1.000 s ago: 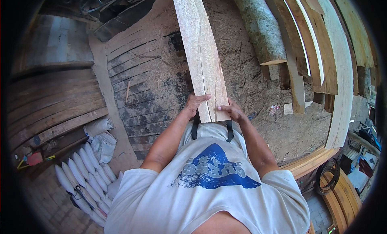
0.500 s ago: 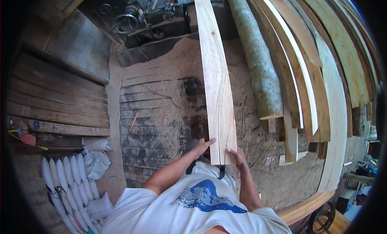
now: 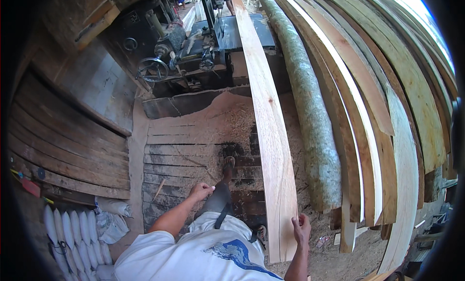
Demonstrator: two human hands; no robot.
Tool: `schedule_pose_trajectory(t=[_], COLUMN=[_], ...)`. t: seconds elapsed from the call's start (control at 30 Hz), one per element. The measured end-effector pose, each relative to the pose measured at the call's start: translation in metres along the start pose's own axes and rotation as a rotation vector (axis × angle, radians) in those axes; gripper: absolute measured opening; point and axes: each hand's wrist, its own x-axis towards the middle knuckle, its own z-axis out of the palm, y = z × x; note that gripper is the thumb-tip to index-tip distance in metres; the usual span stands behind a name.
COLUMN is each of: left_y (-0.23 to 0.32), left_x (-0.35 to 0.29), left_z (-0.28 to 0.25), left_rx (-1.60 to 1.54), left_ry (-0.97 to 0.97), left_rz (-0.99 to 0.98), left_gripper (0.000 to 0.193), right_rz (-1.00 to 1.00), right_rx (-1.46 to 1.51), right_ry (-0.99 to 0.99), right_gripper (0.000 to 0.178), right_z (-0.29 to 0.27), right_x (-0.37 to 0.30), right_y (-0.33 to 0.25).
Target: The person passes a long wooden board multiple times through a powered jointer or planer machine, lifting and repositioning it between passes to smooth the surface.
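Note:
A long pale plank (image 3: 273, 136) reaches from near my waist to the metal table of a large machine, its far end lying over that table. My right hand (image 3: 301, 228) is at the plank's right edge close to the near end, thumb against the edge and fingers curled beside it. My left hand (image 3: 201, 190) is off the plank, to its left above my leg, with its fingers curled in and nothing visible in them. The plank's underside is hidden.
Ahead stands the dark machine (image 3: 169, 44) with a handwheel (image 3: 153, 70). A round log (image 3: 310, 126) and several stacked boards (image 3: 387, 102) line the right. Sawdust (image 3: 213, 111) covers slatted flooring. White sacks (image 3: 72, 227) lie at the lower left. Someone's leg (image 3: 228, 7) shows beyond the machine.
My left hand has let go of the plank and swung left. The right hand has shifted to the plank's right edge. My view has tilted up, showing more of the machine.

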Motion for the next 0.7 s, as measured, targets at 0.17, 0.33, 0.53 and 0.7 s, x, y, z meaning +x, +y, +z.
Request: schedule_pose_trajectory(t=[0.17, 0.33, 0.53, 0.7], left_y=[0.084, 0.227, 0.332, 0.363], left_x=[0.193, 0.367, 0.55, 0.651], left_z=[-0.107, -0.224, -0.345, -0.358], left_rx=[-0.037, 0.158, 0.792, 1.021], left_ry=[0.199, 0.407, 0.355, 0.189], left_rz=[0.261, 0.759, 1.39, 1.662], left_gripper=[0.032, 0.026, 0.032, 0.037], right_rz=[-0.361, -0.355, -0.509, -0.563], right_rx=[0.242, 0.258, 0.174, 0.195], right_ry=[0.347, 0.01, -0.315, -0.207], right_gripper=[0.027, 0.029, 0.021, 0.017], right_z=[0.081, 0.215, 0.372, 0.485], right_x=[0.1, 0.206, 0.344, 0.46], right_y=[-0.137, -0.281, -0.422, -0.49])
